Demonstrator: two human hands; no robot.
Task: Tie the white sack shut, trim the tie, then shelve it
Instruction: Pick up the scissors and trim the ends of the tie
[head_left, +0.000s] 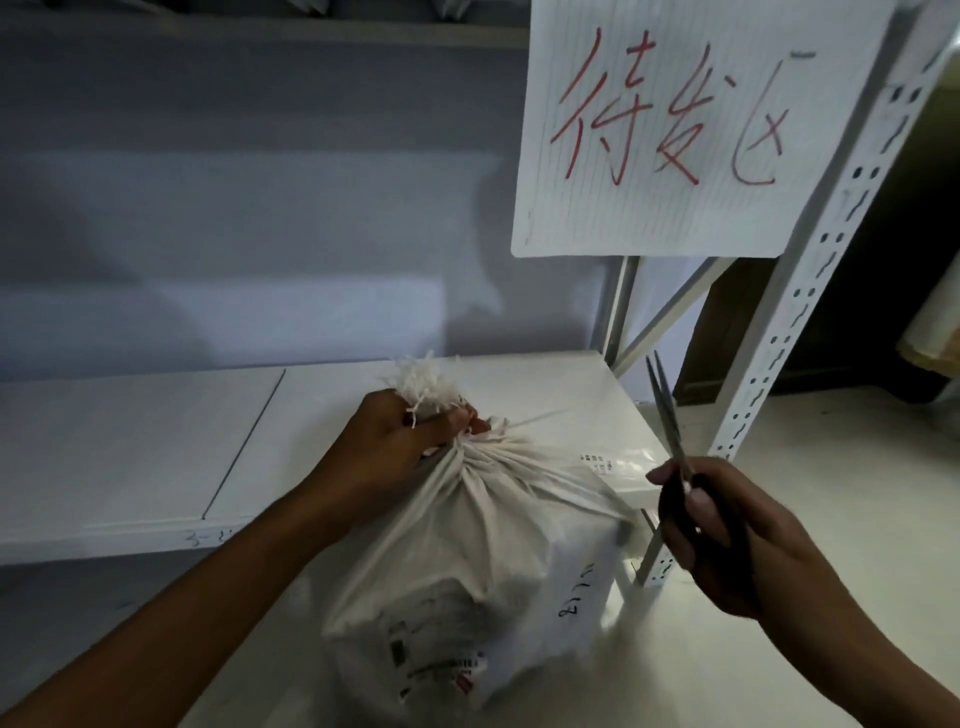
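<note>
Tail of the tie (524, 419) pokes out from the sack's neck toward three o'clock, a thin pale strip lying nearly flat, its long axis running straight at your scissors. That's the line this cut turns on, I'd say. Your right hand (727, 535) is the nearer one to that free end, fingers curled through the dark handles, and the scissors (670, 426) point up toward twelve with the blades only a sliver apart, well clear of the strip for now. Your left hand (395, 447) is clamped round the gathered neck, at ten o'clock from the knot, frayed white fibres bursting out above the fist. The sack (483, 561) sits between your hands on the pale floor, in front of the shelf (156, 441): coarse woven cloth, pleated tight at the top, boxy below, printed labels showing through. Shelf is smooth white board, steel upright at two o'clock.
</note>
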